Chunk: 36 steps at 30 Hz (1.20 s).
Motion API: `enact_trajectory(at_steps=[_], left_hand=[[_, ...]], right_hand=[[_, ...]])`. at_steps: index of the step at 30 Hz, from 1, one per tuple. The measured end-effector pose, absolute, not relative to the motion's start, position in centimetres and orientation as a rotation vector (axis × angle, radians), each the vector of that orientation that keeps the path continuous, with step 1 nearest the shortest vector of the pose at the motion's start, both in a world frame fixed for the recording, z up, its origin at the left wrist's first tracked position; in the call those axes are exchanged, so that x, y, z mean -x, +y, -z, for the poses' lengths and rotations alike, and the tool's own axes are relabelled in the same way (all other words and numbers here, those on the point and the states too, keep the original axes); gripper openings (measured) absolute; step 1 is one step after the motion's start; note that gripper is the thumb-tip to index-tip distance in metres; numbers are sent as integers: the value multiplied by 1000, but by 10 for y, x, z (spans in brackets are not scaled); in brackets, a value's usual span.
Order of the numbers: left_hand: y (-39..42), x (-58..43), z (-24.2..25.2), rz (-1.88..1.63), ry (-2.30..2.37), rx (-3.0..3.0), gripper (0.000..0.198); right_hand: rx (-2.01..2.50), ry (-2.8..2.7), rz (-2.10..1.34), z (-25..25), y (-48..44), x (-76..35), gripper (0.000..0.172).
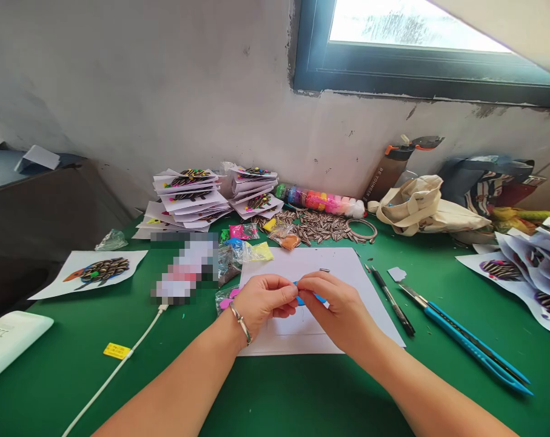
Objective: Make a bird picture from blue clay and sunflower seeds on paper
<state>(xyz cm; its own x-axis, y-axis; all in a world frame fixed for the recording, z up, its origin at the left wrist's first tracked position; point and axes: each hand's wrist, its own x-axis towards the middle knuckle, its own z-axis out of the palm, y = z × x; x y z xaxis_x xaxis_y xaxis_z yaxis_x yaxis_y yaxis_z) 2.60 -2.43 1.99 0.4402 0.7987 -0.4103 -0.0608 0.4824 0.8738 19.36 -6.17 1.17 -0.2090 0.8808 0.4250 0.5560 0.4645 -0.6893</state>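
Observation:
Both my hands meet over a white sheet of paper (347,267) on the green table (275,388). My left hand (265,300), with a silver bracelet at the wrist, has its fingers curled and pinches a small blue piece (319,298). My right hand (336,303) is closed on the same blue piece from the other side. Most of the piece is hidden by my fingers.
Stacks of white cards with seed pictures (190,197) stand at the back, beside loose sunflower seeds (320,227), small colour bags (242,249) and a row of coloured pots (320,200). A black pen (393,301) and blue scissors (475,343) lie right. A white cable (120,364) runs left.

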Motion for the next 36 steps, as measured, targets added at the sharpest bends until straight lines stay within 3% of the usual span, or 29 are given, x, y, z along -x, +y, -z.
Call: enact_trajectory(at_steps=[22,36], left_hand=[[-24,-25,-19,-629,938,-881,37],[-24,-25,-21,-640,927,-866,36]], right_hand=[[1173,-1920,-454,-12,-63,-193,17],[1298,-1775,-664,-16,-61,-194,13]])
